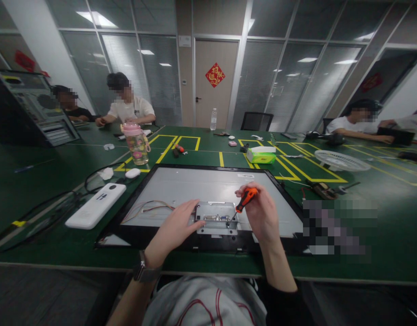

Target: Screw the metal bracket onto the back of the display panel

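Note:
A monitor panel (154,190) with a black frame lies flat in front of me, its grey metal back facing up. On its lower middle sits a small metal bracket (208,230) with a row of video ports. My left hand (176,228) rests at the bracket's left side, fingers stretched out, thumb on its edge. A screwdriver (246,199) with an orange and black handle is gripped in my right hand (264,217). It is tilted, its tip down by the right end of the ports; whether it sits in a screw is too small to tell. Thin wires (154,206) lie left of the bracket.
At the left are a white power bank (96,206), black cables (41,217), a pink-lidded bottle (136,145) and an open computer case (28,108). Beyond the panel sits a green tissue pack (261,155). A white fan grille (341,160) lies right. Other people sit around the table.

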Tool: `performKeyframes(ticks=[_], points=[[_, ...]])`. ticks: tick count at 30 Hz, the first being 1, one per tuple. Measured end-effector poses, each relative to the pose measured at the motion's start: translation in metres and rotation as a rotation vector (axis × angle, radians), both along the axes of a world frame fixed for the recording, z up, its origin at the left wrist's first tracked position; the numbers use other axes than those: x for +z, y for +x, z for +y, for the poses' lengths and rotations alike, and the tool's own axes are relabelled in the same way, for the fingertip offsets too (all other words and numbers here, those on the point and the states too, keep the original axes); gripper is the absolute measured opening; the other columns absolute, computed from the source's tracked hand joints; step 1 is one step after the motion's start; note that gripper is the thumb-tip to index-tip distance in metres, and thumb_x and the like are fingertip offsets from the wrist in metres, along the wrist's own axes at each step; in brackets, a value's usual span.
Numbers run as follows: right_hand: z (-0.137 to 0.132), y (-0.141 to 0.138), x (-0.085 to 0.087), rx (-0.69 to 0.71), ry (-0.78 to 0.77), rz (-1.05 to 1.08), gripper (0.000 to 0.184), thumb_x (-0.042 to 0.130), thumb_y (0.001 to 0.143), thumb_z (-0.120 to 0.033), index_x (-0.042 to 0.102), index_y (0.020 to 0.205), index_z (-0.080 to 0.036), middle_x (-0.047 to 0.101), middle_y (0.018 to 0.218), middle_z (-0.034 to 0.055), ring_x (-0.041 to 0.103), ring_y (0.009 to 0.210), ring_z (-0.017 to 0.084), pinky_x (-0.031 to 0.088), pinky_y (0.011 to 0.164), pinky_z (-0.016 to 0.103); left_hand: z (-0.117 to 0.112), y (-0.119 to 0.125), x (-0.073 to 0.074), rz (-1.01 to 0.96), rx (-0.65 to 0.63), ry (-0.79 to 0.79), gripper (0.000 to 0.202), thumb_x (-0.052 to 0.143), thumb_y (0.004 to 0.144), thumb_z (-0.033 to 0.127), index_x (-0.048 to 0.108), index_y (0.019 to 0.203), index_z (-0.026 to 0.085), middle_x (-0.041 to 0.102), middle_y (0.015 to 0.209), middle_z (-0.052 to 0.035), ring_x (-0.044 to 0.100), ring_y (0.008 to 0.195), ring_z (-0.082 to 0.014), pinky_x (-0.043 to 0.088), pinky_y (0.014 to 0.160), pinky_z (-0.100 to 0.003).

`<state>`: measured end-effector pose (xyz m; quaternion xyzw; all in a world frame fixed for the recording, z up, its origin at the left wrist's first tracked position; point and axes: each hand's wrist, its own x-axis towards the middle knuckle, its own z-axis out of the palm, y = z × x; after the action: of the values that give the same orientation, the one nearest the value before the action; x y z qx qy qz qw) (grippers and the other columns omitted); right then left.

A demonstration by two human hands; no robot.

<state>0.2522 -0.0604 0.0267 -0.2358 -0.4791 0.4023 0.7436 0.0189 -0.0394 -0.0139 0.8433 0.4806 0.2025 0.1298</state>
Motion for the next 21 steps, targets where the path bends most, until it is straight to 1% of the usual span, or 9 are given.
performKeyframes(ticks=[3, 5, 7, 9, 12, 16, 18, 21], points=[[0.0017, 0.0009, -0.0003, -0.065, 0.055, -0.014, 0.018, 0.072, 0.079, -0.043, 0.069, 0.081, -0.025, 0.059, 0.084, 0.0019, 0.059, 0.081, 0.018, 0.049, 0.083, 0.038, 0.0002, -0.0003, -0.0012, -0.003, 0.003, 0.000, 0.056, 0.051, 0.093, 0.048, 0.043, 0.140, 0.018, 0.050, 0.144, -0.0138, 0.048, 0.132, -0.0272, 0.036, 0.111, -0.043], [0.0018, 0.0011, -0.0004, -0.091, 0.055, -0.014, 0.015, 0.075, 0.077, -0.039, 0.070, 0.081, -0.025, 0.059, 0.082, 0.0009, 0.059, 0.079, 0.017, 0.049, 0.084, 0.037, 0.0002, -0.0006, -0.0016, -0.002, 0.002, -0.004, 0.057, 0.051, 0.093, 0.048, 0.043, 0.140, 0.017, 0.050, 0.144, -0.0138, 0.048, 0.132, -0.0269, 0.035, 0.111, -0.042], [0.0008, 0.0010, -0.0003, -0.062, 0.026, -0.006, 0.015, 0.071, 0.081, -0.039, 0.071, 0.089, -0.026, 0.062, 0.082, 0.0016, 0.060, 0.077, 0.017, 0.050, 0.080, 0.037, -0.0002, -0.0007, -0.0011, 0.002, 0.002, -0.009, 0.057, 0.052, 0.093, 0.048, 0.043, 0.141, 0.017, 0.050, 0.145, -0.0140, 0.047, 0.133, -0.0268, 0.034, 0.112, -0.042], [-0.0006, 0.0009, -0.0003, -0.006, 0.004, -0.004, 0.020, 0.063, 0.087, -0.040, 0.070, 0.100, -0.026, 0.066, 0.082, 0.0026, 0.061, 0.074, 0.017, 0.051, 0.075, 0.036, -0.0009, -0.0006, 0.0004, 0.007, 0.006, -0.014, 0.058, 0.052, 0.093, 0.047, 0.043, 0.141, 0.016, 0.049, 0.145, -0.0147, 0.047, 0.133, -0.0273, 0.034, 0.112, -0.043], [-0.0020, 0.0008, -0.0003, 0.046, -0.017, 0.002, 0.023, 0.058, 0.091, -0.039, 0.069, 0.106, -0.025, 0.068, 0.083, 0.0037, 0.062, 0.073, 0.018, 0.051, 0.073, 0.036, -0.0022, 0.0001, 0.0034, 0.014, 0.011, -0.017, 0.057, 0.053, 0.093, 0.047, 0.043, 0.141, 0.017, 0.049, 0.145, -0.0144, 0.048, 0.132, -0.0278, 0.035, 0.111, -0.043], [-0.0019, -0.0002, 0.0002, 0.027, -0.021, 0.018, 0.021, 0.067, 0.084, -0.037, 0.071, 0.101, -0.025, 0.069, 0.089, 0.0040, 0.064, 0.079, 0.018, 0.050, 0.076, 0.035, -0.0032, 0.0012, 0.0055, 0.012, 0.012, -0.022, 0.057, 0.053, 0.093, 0.045, 0.043, 0.140, 0.015, 0.049, 0.145, -0.0152, 0.048, 0.132, -0.0276, 0.035, 0.112, -0.043], [-0.0015, -0.0004, 0.0004, -0.020, -0.003, -0.004, 0.018, 0.073, 0.080, -0.034, 0.071, 0.096, -0.026, 0.067, 0.088, 0.0025, 0.062, 0.079, 0.017, 0.050, 0.075, 0.033, -0.0031, 0.0016, 0.0055, 0.014, 0.012, -0.027, 0.057, 0.053, 0.093, 0.044, 0.042, 0.141, 0.014, 0.048, 0.145, -0.0159, 0.047, 0.133, -0.0275, 0.034, 0.112, -0.043], [-0.0008, 0.0010, -0.0003, -0.102, 0.032, -0.037, 0.016, 0.078, 0.074, -0.029, 0.071, 0.089, -0.027, 0.064, 0.090, 0.0008, 0.060, 0.079, 0.016, 0.049, 0.074, 0.031, -0.0024, 0.0014, 0.0044, 0.011, 0.010, -0.022, 0.056, 0.052, 0.093, 0.046, 0.042, 0.140, 0.016, 0.049, 0.145, -0.0147, 0.047, 0.132, -0.0274, 0.034, 0.112, -0.044]])
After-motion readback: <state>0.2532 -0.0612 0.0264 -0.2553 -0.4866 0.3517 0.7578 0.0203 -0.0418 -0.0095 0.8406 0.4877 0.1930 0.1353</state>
